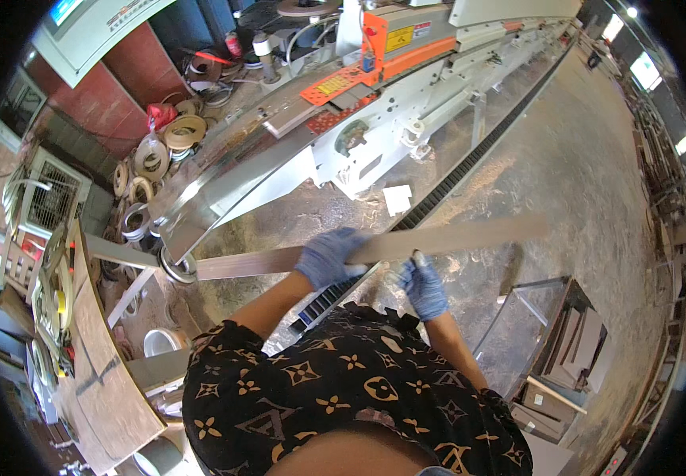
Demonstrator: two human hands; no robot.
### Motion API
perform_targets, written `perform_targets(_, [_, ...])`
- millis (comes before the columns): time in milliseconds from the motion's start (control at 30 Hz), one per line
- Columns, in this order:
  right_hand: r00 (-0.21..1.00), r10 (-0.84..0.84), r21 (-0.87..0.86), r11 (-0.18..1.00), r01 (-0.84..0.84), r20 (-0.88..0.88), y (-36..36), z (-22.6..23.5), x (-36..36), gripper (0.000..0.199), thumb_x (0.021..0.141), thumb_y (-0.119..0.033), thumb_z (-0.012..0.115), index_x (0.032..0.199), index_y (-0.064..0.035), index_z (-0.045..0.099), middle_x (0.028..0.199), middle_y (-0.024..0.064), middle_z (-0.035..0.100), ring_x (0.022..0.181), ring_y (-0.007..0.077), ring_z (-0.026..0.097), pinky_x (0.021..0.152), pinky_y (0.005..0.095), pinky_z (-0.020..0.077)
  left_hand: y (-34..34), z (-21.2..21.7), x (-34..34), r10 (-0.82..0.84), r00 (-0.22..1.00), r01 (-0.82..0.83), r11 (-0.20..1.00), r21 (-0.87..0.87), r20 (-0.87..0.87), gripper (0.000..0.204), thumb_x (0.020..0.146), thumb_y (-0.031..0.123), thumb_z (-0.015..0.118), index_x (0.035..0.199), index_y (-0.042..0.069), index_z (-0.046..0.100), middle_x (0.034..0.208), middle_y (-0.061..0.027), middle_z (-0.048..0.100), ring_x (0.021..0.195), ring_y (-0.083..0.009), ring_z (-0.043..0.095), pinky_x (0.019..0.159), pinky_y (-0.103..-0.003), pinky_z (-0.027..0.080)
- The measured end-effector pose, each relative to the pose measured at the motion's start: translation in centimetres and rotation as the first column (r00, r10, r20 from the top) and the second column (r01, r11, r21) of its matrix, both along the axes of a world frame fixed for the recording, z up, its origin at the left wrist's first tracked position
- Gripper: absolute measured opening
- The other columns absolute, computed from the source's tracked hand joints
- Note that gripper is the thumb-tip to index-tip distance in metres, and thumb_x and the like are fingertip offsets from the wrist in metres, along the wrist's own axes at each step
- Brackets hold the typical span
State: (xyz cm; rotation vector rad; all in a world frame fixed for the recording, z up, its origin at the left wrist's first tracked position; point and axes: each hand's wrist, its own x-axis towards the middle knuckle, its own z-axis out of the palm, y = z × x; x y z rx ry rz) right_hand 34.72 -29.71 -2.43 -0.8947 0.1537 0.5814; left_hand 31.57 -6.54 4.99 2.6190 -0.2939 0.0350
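Note:
A long, narrow, light-brown board (446, 241) lies crosswise in front of me, its right end blurred. My left hand (329, 259), in a blue-grey glove, is closed around the board left of its middle. Just below the board's lower edge is my right hand (424, 289), gloved alike, with its fingers apart and one fingertip at the edge. Whether that fingertip presses on the board I cannot tell.
A long white and orange machine (382, 139) runs away to the far right, with a black roller track (470, 163) alongside. Edging rolls (184, 132) and a curved wooden tabletop (109, 381) are at left. A frame cart (569, 345) holding boards stands at right.

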Motion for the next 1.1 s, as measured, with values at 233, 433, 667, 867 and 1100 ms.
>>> perform_targets(233, [0.981, -0.1, -0.047, 0.995, 0.093, -0.166, -6.7, -4.2, 1.1, 0.043, 0.082, -0.035, 0.063, 0.118, -0.0133, 0.049, 0.103, 0.0054, 0.057, 0.081, 0.0202, 0.058, 0.076, 0.0383, 0.0506, 14.0, -0.8, -2.8, 0.397, 0.915, -0.401, 0.876, 0.269, 0.07, 0.065, 0.068, 0.036, 0.072, 0.125, 0.016, 0.048, 0.118, -0.0129, 0.055, 0.105, -0.0316, 0.054, 0.091, -0.039, 0.044])
perform_targets(433, [0.928, -0.216, -0.185, 0.969, 0.165, -0.303, -9.6, -6.8, -1.2, 0.044, 0.081, -0.036, 0.061, 0.119, -0.016, 0.049, 0.105, 0.0045, 0.058, 0.089, 0.0234, 0.056, 0.084, 0.0471, 0.047, 22.8, -2.3, -2.8, 0.542, 0.827, -0.561, 0.789, 0.251, 0.146, 0.064, 0.069, 0.033, 0.073, 0.126, 0.017, 0.048, 0.115, -0.0135, 0.056, 0.106, -0.0316, 0.053, 0.093, -0.041, 0.041])
perform_targets(667, [0.899, -0.267, -0.204, 0.957, 0.206, -0.348, -9.5, -7.7, -2.4, 0.04, 0.082, -0.034, 0.06, 0.117, -0.017, 0.05, 0.104, 0.0045, 0.057, 0.089, 0.0236, 0.055, 0.084, 0.0456, 0.047, 26.4, -5.3, 1.5, 0.52, 0.766, -0.643, 0.627, 0.441, 0.377, 0.044, 0.074, 0.033, 0.065, 0.115, 0.019, 0.059, 0.119, -0.0102, 0.053, 0.108, -0.0296, 0.05, 0.093, -0.04, 0.039])
perform_targets(867, [0.875, -0.314, -0.278, 0.935, 0.219, -0.369, -11.3, -10.2, -3.6, 0.032, 0.085, -0.034, 0.056, 0.113, -0.0184, 0.052, 0.104, 0.0037, 0.057, 0.088, 0.0231, 0.055, 0.084, 0.0445, 0.0472, 26.6, -7.7, 6.2, 0.601, 0.642, -0.762, 0.566, 0.315, 0.475, 0.031, 0.077, 0.033, 0.059, 0.107, 0.023, 0.063, 0.102, -0.0049, 0.059, 0.096, -0.0252, 0.054, 0.086, -0.038, 0.042])
perform_targets(1100, [0.828, -0.36, -0.414, 0.894, 0.174, -0.429, -14.1, -14.2, -6.1, 0.051, 0.088, -0.042, 0.047, 0.131, -0.0168, 0.04, 0.128, 0.0066, 0.047, 0.107, 0.025, 0.05, 0.085, 0.043, 0.0458, 26.0, -7.4, 6.6, 0.629, 0.643, -0.763, 0.573, 0.297, 0.438, 0.036, 0.078, 0.035, 0.058, 0.111, 0.02, 0.06, 0.11, -0.007, 0.057, 0.104, -0.0264, 0.051, 0.092, -0.039, 0.038])
